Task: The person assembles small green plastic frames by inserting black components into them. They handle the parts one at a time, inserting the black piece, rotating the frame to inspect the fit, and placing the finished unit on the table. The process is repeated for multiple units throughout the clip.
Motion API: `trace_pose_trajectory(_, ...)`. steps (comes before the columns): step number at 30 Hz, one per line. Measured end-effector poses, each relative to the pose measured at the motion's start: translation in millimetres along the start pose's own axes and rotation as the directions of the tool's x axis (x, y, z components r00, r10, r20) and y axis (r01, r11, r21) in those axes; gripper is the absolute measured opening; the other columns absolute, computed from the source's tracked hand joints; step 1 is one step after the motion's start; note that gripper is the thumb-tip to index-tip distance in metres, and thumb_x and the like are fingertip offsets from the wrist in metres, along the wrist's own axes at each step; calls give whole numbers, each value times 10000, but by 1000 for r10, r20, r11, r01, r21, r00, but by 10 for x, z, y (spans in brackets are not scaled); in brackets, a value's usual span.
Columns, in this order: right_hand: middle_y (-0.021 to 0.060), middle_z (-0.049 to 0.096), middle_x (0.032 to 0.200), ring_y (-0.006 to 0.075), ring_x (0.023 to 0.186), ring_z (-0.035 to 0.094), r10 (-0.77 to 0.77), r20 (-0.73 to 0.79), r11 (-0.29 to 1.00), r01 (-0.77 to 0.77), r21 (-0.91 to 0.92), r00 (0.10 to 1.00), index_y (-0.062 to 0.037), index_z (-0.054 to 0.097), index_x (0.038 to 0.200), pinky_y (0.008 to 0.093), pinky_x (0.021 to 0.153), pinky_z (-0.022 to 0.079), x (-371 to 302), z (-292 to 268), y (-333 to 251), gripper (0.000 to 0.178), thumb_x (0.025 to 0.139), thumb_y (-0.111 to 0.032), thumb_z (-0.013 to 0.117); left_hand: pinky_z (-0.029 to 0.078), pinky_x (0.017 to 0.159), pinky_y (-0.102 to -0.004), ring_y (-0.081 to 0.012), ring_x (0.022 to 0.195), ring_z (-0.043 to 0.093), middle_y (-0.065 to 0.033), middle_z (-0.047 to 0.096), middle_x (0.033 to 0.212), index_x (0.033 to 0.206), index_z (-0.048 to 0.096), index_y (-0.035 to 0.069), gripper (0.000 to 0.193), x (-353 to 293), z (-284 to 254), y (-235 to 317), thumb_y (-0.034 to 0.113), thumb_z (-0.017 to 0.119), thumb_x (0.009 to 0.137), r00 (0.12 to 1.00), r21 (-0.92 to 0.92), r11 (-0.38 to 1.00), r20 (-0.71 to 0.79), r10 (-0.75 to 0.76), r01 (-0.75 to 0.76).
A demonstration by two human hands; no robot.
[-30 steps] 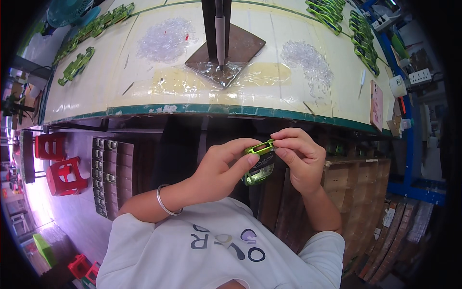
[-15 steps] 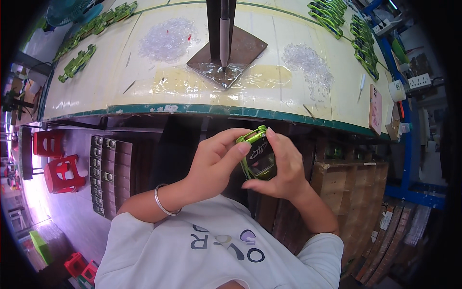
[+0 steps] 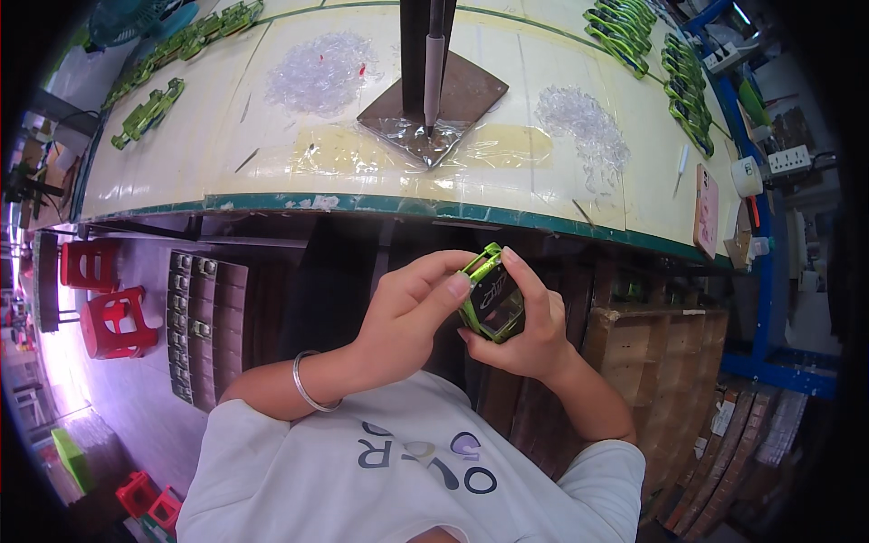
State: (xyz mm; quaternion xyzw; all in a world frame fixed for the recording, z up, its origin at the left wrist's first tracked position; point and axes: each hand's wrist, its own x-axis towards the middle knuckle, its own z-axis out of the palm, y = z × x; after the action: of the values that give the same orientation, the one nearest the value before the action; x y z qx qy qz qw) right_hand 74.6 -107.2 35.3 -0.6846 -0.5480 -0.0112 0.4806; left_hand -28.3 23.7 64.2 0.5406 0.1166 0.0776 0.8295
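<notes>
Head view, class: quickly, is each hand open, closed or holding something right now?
Left hand: closed, holding the green-and-black part at its left side.
Right hand: closed, holding the same part from the right.

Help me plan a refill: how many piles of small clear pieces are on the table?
2. The left pile lies on the table, left of the brown plate; the right pile lies to the plate's right. More may lie beyond the picture's top edge.
</notes>
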Motion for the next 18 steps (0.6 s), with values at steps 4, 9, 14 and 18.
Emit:
trace_pose_trajectory(4,167,558,940,253,680,603,22,0,998,-22,-54,1000,21,372,1165,303,574,489,-14,16,33,771,500,-145,727,433,740,-224,-86,868,514,-67,546,962,1088,460,-38,262,6,-14,-1,115,412,881,1000,-103,995,7,-13,13)
trace_pose_trajectory(9,176,542,981,270,722,600,-34,-52,996,30,-79,998,8,370,1169,315,585,487,-19,39,80,790,503,-190,747,409,778,-220,-80,875,515,-67,554,975,1080,480,-41,275,19,-12,9,129,439,868,1000,-120,993,-11,-13,12)
trace_pose_trajectory(14,210,537,979,295,786,595,-59,79,985,71,-157,995,19,286,1207,330,642,492,-7,-32,45,854,524,-177,759,414,784,-230,-90,885,520,-75,558,978,1090,465,-48,280,16,-19,-14,119,437,867,1000,-102,995,0,-18,18)
trace_pose_trajectory(18,172,548,949,271,724,593,-55,19,989,57,-137,998,-14,407,1143,305,579,486,24,-14,27,735,505,-159,742,414,780,-229,-90,880,524,-78,565,960,1100,452,-47,288,12,-4,-18,113,445,861,999,-71,997,28,-22,24)
